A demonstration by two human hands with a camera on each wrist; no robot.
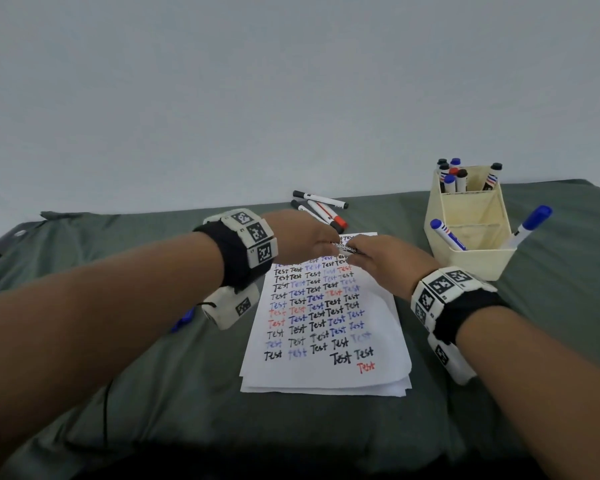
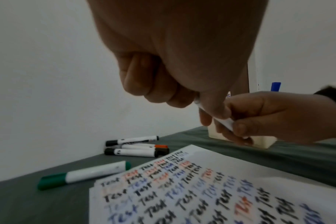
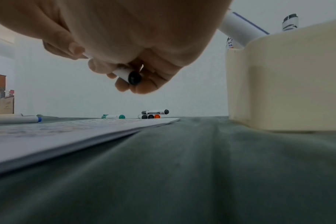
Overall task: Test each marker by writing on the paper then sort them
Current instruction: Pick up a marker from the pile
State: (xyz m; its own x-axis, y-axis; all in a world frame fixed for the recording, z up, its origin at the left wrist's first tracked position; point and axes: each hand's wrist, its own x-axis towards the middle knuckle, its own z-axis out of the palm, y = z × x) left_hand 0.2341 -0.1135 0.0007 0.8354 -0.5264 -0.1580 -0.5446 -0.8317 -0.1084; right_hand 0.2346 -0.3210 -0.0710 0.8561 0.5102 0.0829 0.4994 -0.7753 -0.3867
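Head view has the green cloth (image 1: 499, 341) spread wide, the paper (image 1: 326, 375) in the middle crowded with test words, the cream organiser (image 1: 471, 261) at far right, and both hands meeting over the sheet's far edge on one black-ended marker (image 3: 128, 74). Left hand (image 1: 302, 237) curls round one end, right hand (image 1: 381, 261) pinches the barrel, a cap-pull by the look of it. Yank too hard and the marker could jump free onto the loose markers (image 1: 321, 209) beyond, or an elbow could drag the paper askew.
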